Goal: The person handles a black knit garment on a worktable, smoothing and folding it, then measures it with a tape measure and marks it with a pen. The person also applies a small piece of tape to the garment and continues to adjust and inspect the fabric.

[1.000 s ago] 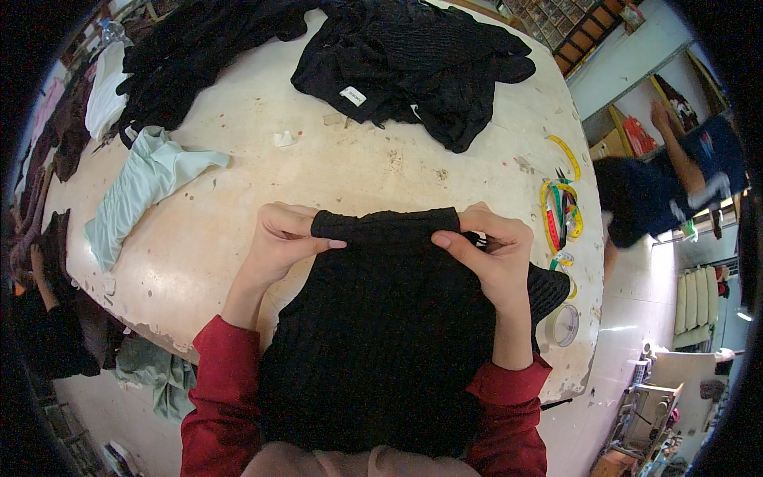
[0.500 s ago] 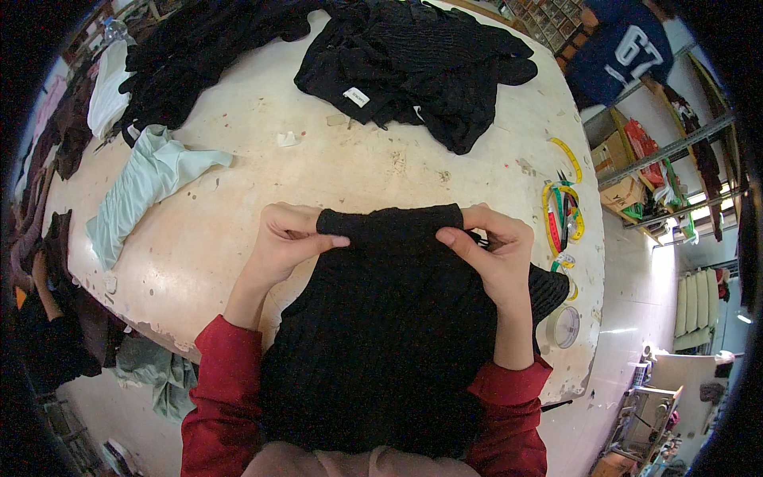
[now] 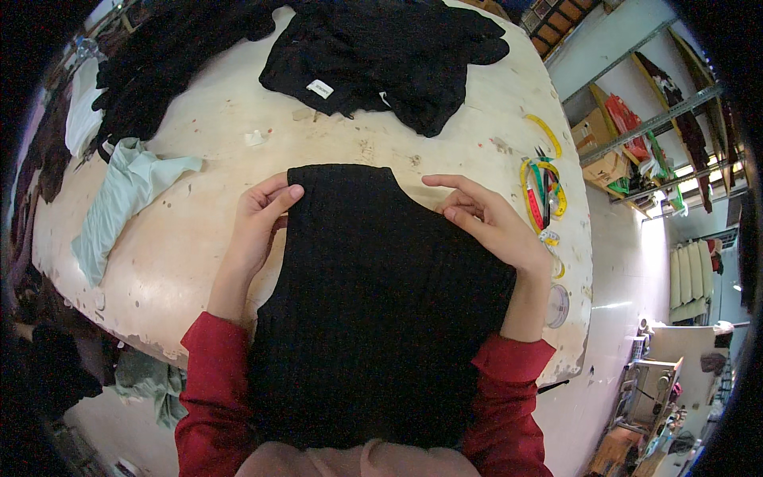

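A black ribbed knit garment (image 3: pixel 381 302) stretches in front of me, from over the table down toward my lap. My left hand (image 3: pixel 266 203) pinches its upper left corner between thumb and fingers. On the slanting right edge, my right hand (image 3: pixel 497 226) has its thumb over the cloth and its curled fingers behind, while the index finger points out free to the left. Part of the right hand's grip is hidden by the thumb and cloth.
Black clothing with a white label (image 3: pixel 319 88) lies at the table's far side. A pale mint cloth (image 3: pixel 127 199) is at the left. Yellow measuring tapes (image 3: pixel 563 199) and a small round clear dish (image 3: pixel 558 306) sit along the right edge. Metal shelving (image 3: pixel 652 119) stands beyond.
The garment's narrow folded top band has opened into a wider flat panel. My left hand went slightly left and up; my right hand left the top corner for the slanting edge, its index finger now extended.
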`<state>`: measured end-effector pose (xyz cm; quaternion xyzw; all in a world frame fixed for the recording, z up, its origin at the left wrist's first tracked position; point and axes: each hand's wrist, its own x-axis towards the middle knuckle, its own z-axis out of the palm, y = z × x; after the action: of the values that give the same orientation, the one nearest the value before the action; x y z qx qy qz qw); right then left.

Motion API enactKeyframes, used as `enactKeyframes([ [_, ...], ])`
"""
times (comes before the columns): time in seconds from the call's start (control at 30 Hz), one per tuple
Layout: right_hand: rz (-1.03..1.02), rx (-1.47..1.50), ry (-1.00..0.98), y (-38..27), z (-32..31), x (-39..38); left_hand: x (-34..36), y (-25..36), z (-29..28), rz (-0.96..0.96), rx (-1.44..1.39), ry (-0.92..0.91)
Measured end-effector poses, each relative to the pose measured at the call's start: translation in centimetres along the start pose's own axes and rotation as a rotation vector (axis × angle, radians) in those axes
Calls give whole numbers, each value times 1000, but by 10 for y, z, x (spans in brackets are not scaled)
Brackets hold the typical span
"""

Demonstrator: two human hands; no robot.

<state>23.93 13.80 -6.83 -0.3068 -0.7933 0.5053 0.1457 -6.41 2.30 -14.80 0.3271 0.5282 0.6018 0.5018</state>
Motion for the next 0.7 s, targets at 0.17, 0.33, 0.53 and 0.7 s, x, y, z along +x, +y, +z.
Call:
enactKeyframes([
  [0.17, 42, -55, -2, -14, -3, -4, -4, 7, 6, -2, -22, -3],
  [0.33, 63, -18, 7, -17, -6, -8, -2, 3, 2, 12, -22, -5],
  [0.53, 17, -51, 26, -17, -10, -14, -3, 6, 2, 13, -11, -16],
  [0.7, 76, -44, -8, -17, -20, -21, -2, 5, 2, 17, -27, -21],
])
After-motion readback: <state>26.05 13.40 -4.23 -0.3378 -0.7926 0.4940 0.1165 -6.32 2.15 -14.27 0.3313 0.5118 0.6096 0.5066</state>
